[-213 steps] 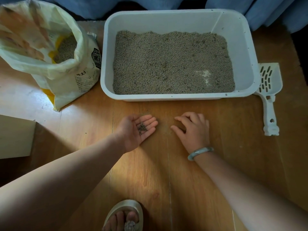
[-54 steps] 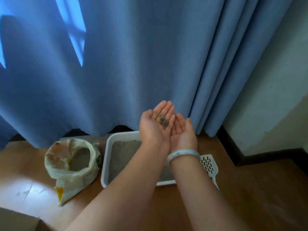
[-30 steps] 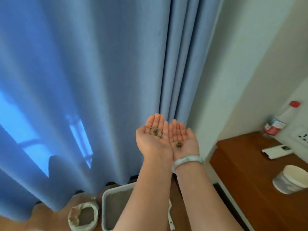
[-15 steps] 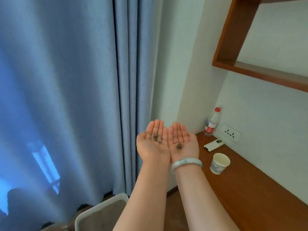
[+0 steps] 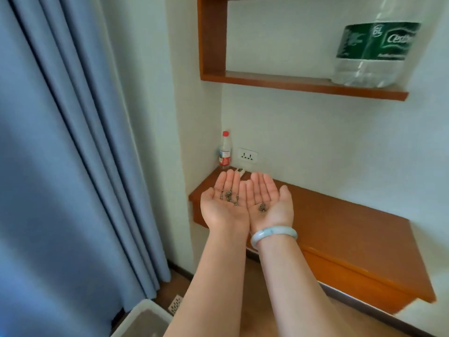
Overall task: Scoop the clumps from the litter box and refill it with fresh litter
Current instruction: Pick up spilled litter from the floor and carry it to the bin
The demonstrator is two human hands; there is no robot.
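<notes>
Fingers: on both hands the fingers (image 5: 229, 181) are straight and close together, palms up; they grip nothing.
Left hand (image 5: 224, 205): flat like a small plate, in front of the desk (image 5: 340, 234), with several dark litter grains (image 5: 228, 197) lying on the palm.
Right hand (image 5: 267, 203): the same flat pose, side against the left hand, above the desk's near-left corner; one small clump of grains (image 5: 262, 207) lies on it. A pale bracelet (image 5: 274, 235) is on the wrist.
Litter box (image 5: 143, 319): on the floor, low and to the left of the desk, well apart from the hands; only one corner shows.
Scoop (image 5: 175, 307): on the floor between the litter box and the desk, untouched.
Change: seven seconds ago the hands were at the floor beside the box. Since then they have risen, and the view has turned away from the box toward the desk. The grains stayed on the palms.
Meaning: I judge these are stray grains from the floor, now carried away for disposal. The scooping and the refill look finished or nearly so.
</notes>
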